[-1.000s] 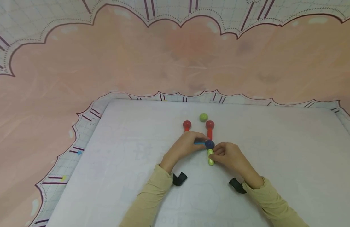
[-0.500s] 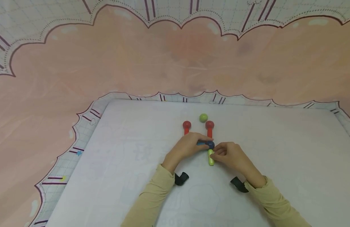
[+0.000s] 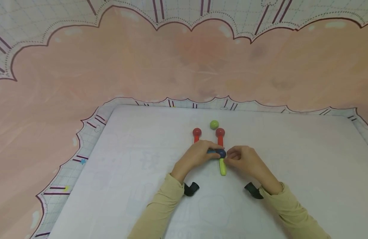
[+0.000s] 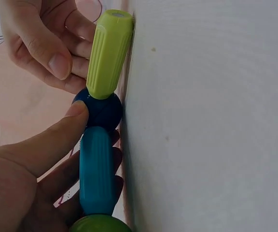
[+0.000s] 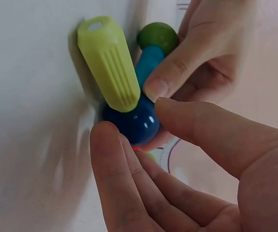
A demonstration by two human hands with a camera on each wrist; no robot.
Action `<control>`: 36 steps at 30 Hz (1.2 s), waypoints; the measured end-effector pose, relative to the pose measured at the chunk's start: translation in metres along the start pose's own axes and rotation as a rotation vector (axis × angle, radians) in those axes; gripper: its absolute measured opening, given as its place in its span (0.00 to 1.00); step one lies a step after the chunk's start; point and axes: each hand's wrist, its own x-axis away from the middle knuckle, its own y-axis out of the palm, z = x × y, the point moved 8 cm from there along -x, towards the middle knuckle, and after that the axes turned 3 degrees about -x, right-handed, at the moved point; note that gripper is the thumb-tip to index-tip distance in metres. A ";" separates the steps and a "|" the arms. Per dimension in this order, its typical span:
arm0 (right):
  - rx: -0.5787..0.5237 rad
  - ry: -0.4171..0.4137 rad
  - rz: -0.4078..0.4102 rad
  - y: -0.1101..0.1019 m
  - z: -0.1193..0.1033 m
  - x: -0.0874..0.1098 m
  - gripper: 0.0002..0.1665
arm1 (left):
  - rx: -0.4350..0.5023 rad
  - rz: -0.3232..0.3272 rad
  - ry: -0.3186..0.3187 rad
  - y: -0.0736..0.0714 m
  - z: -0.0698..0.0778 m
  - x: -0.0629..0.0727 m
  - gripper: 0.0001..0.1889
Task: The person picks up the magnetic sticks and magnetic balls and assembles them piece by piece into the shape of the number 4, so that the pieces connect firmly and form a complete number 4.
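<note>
My left hand (image 3: 194, 155) pinches a dark blue ball (image 4: 107, 111) between thumb and fingers. From that ball runs a blue ribbed rod (image 4: 96, 169), which ends at a green ball (image 5: 157, 37). A yellow-green ribbed rod (image 5: 111, 65) meets the dark blue ball on another side and points toward the person in the head view. Just right of the ball is my right hand (image 3: 245, 161), thumb and fingers parted, with nothing gripped. In the head view a red rod (image 3: 220, 141) with a red ball (image 3: 220, 132) extends away from the dark blue ball; the left hand hides part of the joint.
A second red ball (image 3: 197, 132) on a red rod stands out beyond the left hand. Farther back lies a loose lime-green ball (image 3: 214, 124). The white table (image 3: 291, 166) has a patterned cloth edge (image 3: 82, 159). Black wrist pieces (image 3: 191, 189) sit at both sleeves.
The right hand has let go of the yellow-green rod and shifted slightly right and away from the person. The left hand moved a little right and now covers more of the dark blue ball.
</note>
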 end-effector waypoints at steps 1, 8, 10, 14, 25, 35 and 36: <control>-0.003 -0.007 0.001 -0.001 -0.001 -0.001 0.16 | 0.001 0.001 0.001 0.000 0.000 0.000 0.16; -0.020 -0.029 0.018 -0.011 -0.006 -0.008 0.17 | 0.013 0.001 -0.002 -0.001 0.000 0.000 0.16; -0.016 -0.029 0.024 -0.014 -0.007 -0.010 0.17 | 0.014 0.000 -0.008 -0.001 -0.001 0.001 0.16; -0.008 -0.028 0.041 -0.021 -0.009 -0.017 0.17 | 0.017 0.000 -0.008 -0.001 -0.001 0.001 0.17; 0.005 -0.048 0.086 -0.031 -0.016 -0.036 0.16 | 0.006 0.003 0.024 0.000 0.001 0.001 0.16; 0.014 -0.079 0.099 -0.032 -0.022 -0.052 0.16 | 0.007 0.010 0.031 0.001 -0.001 0.000 0.16; 0.010 -0.081 0.098 -0.031 -0.022 -0.053 0.16 | 0.007 0.010 0.031 0.001 -0.002 0.000 0.16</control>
